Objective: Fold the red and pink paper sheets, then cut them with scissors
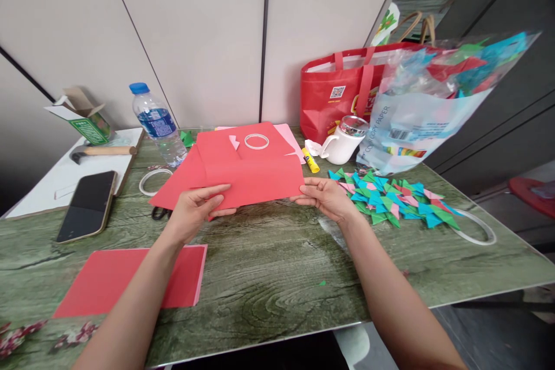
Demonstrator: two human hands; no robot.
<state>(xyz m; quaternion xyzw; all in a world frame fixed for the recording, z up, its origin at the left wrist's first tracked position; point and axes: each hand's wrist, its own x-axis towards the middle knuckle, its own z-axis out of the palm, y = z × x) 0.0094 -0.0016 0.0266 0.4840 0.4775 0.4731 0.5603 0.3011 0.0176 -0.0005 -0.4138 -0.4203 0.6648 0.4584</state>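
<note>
A sheet of red paper (pixel 255 181) is held between my two hands, slightly raised at its near edge. My left hand (pixel 197 211) pinches its left near part, thumb and forefinger on top and other fingers beneath. At the right corner, my right hand (pixel 323 196) grips the sheet between thumb and fingers. Behind it lie more red sheets (pixel 269 134), with a white ring (pixel 256 141) and a small pink paper scrap (pixel 234 142) on them. Pink paper (pixel 292 137) shows from underneath. Under my left forearm rests a stack of red and pink paper (pixel 117 277).
Left are a phone (pixel 89 205), hammer (pixel 104 151), opened box (pixel 89 121), water bottle (pixel 158 124) and white roll (pixel 155 181). To the right stand a glue stick (pixel 310 160), mug (pixel 344 141), red bag (pixel 321 98), plastic bag (pixel 403 127) and folded paper pieces (pixel 390 196).
</note>
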